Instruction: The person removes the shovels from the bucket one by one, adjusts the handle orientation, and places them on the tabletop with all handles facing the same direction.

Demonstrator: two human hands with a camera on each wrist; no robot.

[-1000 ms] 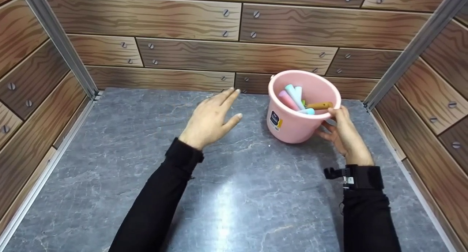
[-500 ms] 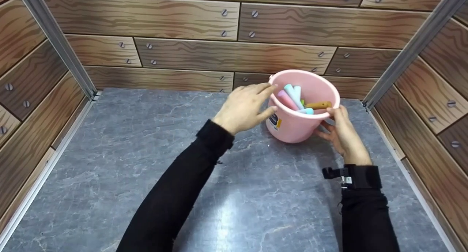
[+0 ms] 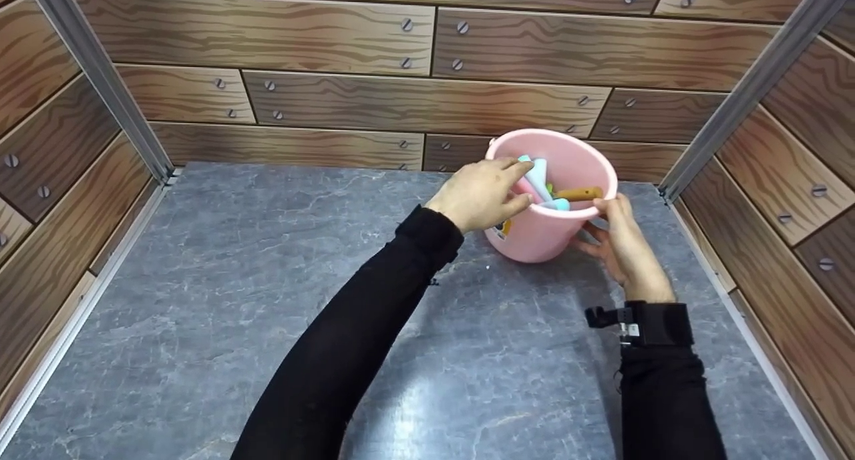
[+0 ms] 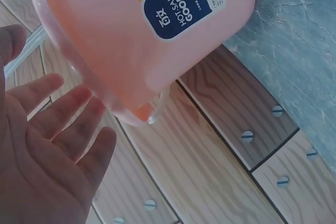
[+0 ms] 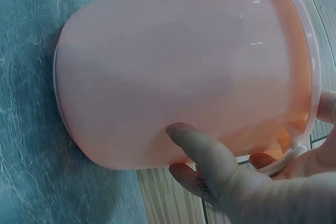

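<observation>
A pink plastic bucket [image 3: 541, 238] stands upright on the grey floor, toward the back right. Inside lean several pastel tube-like handles [image 3: 538, 175], pink and light blue, and a brown handle [image 3: 578, 193] with a hole in its end. Their lower ends are hidden. My left hand [image 3: 479, 191] reaches over the bucket's left rim, fingers spread and holding nothing; the left wrist view shows its open palm [image 4: 42, 156] by the rim. At the right side, my right hand [image 3: 631, 253] grips the bucket, thumb at the rim, fingers against the outer wall [image 5: 173, 77].
Wood-patterned panels [image 3: 334, 103] close off the back and both sides. Grey metal posts [image 3: 100, 79] stand in the corners. A thin bucket handle [image 5: 283, 160] hangs near my right hand. A label [image 4: 178, 6] is stuck on the bucket's wall.
My left hand has moved right, from over the floor to above the bucket's left rim and the pastel handles. My right hand keeps its grip; the bucket stays in place.
</observation>
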